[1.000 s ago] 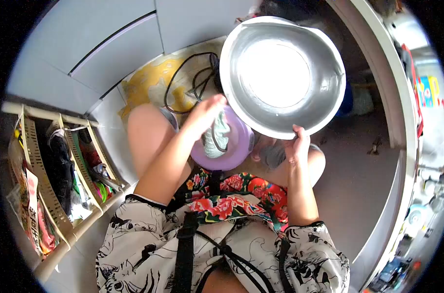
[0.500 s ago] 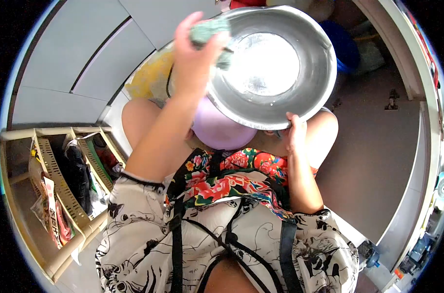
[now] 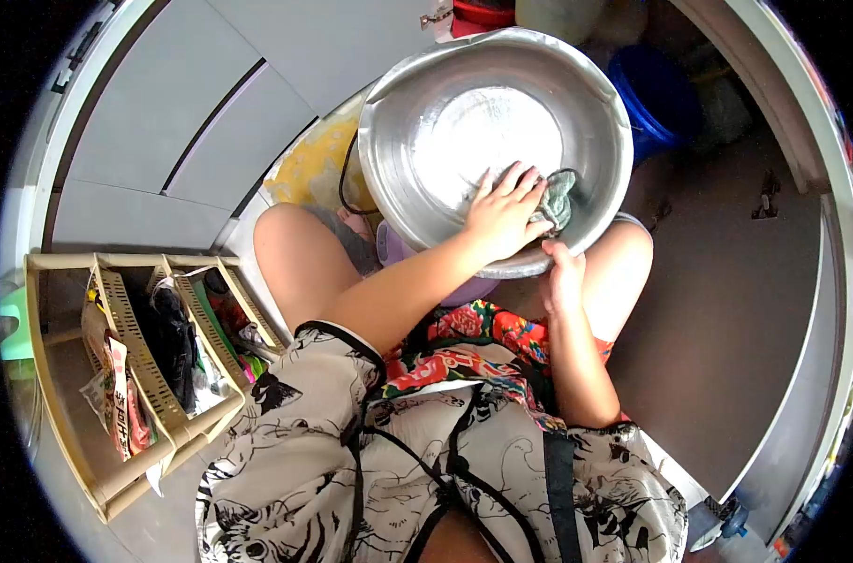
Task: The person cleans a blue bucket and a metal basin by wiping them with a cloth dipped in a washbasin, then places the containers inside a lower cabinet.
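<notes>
A large silver metal basin [image 3: 417, 188] is tilted towards me above my lap. My right hand [image 3: 564, 272] grips its near rim at the lower right, thumb over the edge. Inside the basin my left hand [image 3: 506, 218] lies palm down on the inner wall, its fingers spread. A crumpled green cloth [image 3: 558, 202] shows between its thumb and forefinger and is pressed to the wall; any part under the palm is hidden. Below the basin, a purple basin [image 3: 468, 294] is mostly covered between my legs.
To the left stands a beige divided rack [image 3: 145, 366] with packets and bags. A yellow-patterned surface [image 3: 318, 169] lies beyond my left knee. A blue bucket [image 3: 656, 98] and a red container [image 3: 483, 13] sit at the back. A dark panel [image 3: 717, 319] is on the right.
My left hand has brought the green cloth from above the basin's left rim down to its lower right inner wall. The metal basin has shifted slightly left and down; my right hand still grips its rim.
</notes>
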`<state>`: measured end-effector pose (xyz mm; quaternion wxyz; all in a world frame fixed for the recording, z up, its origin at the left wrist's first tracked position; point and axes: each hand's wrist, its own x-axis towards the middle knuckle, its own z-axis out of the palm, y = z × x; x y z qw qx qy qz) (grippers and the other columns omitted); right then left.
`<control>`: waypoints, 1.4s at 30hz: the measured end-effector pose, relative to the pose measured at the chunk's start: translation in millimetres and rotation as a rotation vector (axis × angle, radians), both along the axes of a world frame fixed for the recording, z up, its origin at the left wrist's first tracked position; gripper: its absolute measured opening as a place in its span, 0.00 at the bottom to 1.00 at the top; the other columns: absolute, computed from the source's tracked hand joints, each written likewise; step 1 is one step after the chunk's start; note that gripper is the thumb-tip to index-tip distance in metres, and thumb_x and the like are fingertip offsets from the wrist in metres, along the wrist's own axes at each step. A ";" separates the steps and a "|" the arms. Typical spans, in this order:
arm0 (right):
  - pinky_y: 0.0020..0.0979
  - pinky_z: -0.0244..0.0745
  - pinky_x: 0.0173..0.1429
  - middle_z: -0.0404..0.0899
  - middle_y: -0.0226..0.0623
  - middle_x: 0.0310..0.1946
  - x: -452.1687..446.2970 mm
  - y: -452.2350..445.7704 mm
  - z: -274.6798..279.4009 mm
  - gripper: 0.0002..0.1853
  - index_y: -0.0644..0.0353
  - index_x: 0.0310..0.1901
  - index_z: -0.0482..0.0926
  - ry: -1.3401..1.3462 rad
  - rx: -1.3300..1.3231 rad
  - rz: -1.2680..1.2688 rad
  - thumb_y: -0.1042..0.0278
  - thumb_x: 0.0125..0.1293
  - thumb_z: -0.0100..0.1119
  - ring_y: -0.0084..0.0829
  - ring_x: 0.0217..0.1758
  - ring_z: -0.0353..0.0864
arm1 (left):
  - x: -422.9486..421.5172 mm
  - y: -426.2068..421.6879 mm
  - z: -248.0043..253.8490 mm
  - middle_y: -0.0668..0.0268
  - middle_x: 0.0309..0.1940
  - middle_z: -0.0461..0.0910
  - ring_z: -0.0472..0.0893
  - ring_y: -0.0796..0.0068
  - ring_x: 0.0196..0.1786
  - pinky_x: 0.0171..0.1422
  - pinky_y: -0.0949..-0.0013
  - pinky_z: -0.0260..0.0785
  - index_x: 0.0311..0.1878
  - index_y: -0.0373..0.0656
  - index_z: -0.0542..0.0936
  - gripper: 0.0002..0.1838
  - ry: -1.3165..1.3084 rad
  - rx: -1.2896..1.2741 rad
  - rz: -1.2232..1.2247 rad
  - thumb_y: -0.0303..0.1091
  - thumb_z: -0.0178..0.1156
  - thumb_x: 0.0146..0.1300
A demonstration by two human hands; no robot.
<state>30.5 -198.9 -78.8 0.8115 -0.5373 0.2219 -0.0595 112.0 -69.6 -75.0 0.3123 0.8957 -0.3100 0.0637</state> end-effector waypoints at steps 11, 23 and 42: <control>0.24 0.61 0.15 0.70 0.29 0.22 8.3 7.0 12.2 0.07 0.63 0.34 0.72 -0.064 -0.279 0.126 0.72 0.52 0.55 0.22 0.17 0.66 | 94.5 115.5 37.7 0.59 0.57 0.72 0.67 0.64 0.63 0.68 0.53 0.53 0.42 0.42 0.79 0.22 -0.601 0.806 0.181 0.45 0.64 0.46; 0.24 0.66 0.39 0.73 0.27 0.29 4.3 -0.3 9.0 0.09 0.66 0.35 0.73 0.004 -0.239 0.191 0.78 0.50 0.56 0.21 0.32 0.70 | 24.4 52.9 -7.7 0.67 0.61 0.70 0.66 0.73 0.65 0.65 0.56 0.61 0.54 0.46 0.75 0.20 -0.570 0.394 -0.261 0.33 0.50 0.57; 0.27 0.76 0.23 0.74 0.35 0.32 -4.6 5.8 8.3 0.16 0.66 0.44 0.69 0.119 0.111 0.073 0.74 0.53 0.54 0.28 0.26 0.77 | 11.2 42.9 18.8 0.64 0.57 0.73 0.68 0.66 0.63 0.66 0.65 0.61 0.51 0.46 0.79 0.27 0.216 0.290 -0.573 0.20 0.55 0.42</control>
